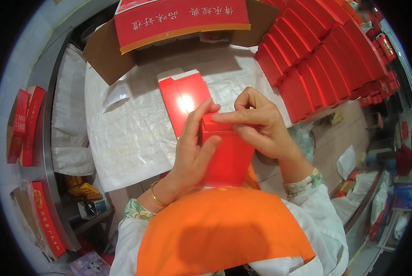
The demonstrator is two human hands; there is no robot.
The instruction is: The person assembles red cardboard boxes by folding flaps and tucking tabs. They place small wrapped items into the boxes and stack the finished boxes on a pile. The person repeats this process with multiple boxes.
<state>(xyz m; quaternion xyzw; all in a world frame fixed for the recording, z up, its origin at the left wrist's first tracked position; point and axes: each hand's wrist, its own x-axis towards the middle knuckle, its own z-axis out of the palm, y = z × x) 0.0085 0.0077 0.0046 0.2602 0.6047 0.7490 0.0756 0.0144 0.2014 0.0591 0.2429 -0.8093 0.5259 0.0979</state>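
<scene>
A red cardboard box (226, 158) is held upright just above my orange apron. My left hand (192, 147) grips its left side, thumb across the front and index finger on the top flap. My right hand (256, 124) pinches the small top flap from the right, fingers pressed against the left index finger. Behind the box, another red box (180, 99) with a white inner flap lies flat on the white woven sheet (127, 142) covering the table.
Rows of finished red boxes (325, 55) are stacked at the right rear. An open brown carton (107, 53) with a red lid stands at the back. More red boxes (24, 124) lean on a shelf at left. A yellow object (84, 189) sits below the table.
</scene>
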